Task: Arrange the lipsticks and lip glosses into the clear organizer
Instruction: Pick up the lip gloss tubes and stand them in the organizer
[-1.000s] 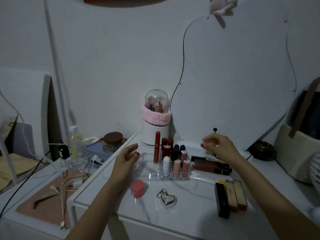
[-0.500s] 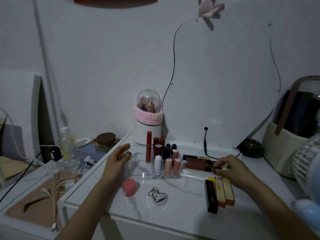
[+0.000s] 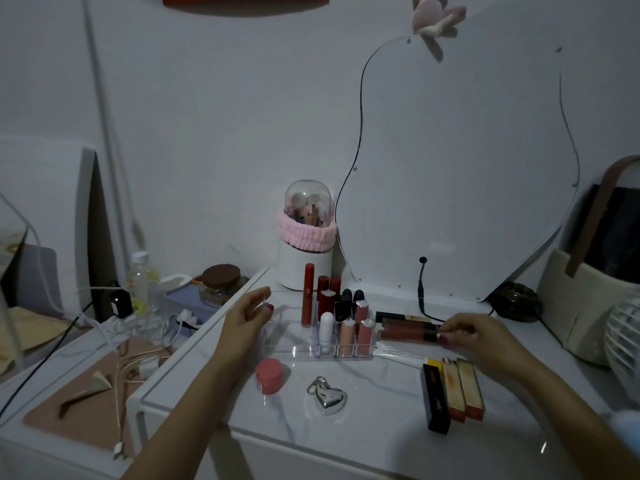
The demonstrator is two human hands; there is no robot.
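A clear organizer (image 3: 294, 348) stands on the white marble table top, with several lipsticks upright in its right cells and a tall red lip gloss (image 3: 307, 294) at its back. My left hand (image 3: 244, 318) rests against the organizer's left end, fingers apart. My right hand (image 3: 474, 336) pinches the black cap end of a brown-red lip gloss tube (image 3: 407, 335) that lies flat right of the organizer, next to two more dark tubes (image 3: 401, 318). Three boxed lip products (image 3: 452, 389) lie at the front right.
A white cream tube (image 3: 398, 355) lies under the glosses. A pink jar (image 3: 269, 375) and a silver heart keychain (image 3: 327, 396) sit in front of the organizer. A domed brush holder (image 3: 306, 237), a mirror (image 3: 457, 168) with a cable and a fan (image 3: 623, 341) stand around.
My right hand came down from in front of the mirror onto the lying lip gloss tubes and closed its fingertips on one tube's cap. My left hand stayed by the organizer.
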